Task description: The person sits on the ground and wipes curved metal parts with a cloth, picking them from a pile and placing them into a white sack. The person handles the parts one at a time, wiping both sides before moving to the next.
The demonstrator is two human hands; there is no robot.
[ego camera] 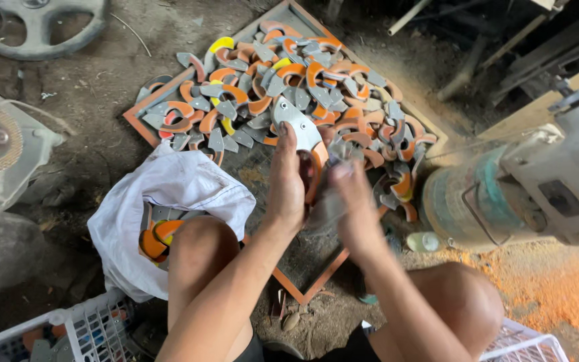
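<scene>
My left hand (287, 182) grips a grey, pointed, curved piece with an orange inner edge (301, 129), held upright over the tray. My right hand (351, 194) is close beside it, blurred, its fingers at the piece's lower right side; what it holds is unclear. Beyond both hands lies a heap of similar grey, orange and yellow curved pieces (289, 80) in a shallow orange-framed tray (143, 125) on the dirt floor. My knees show at the bottom of the view.
A white sack (182, 184) holding more orange pieces sits at my left knee. A grinding machine with a worn wheel (464, 201) stands right, orange dust beneath it. White plastic baskets (88, 328) sit near the bottom edge. A steering wheel (38, 27) lies top left.
</scene>
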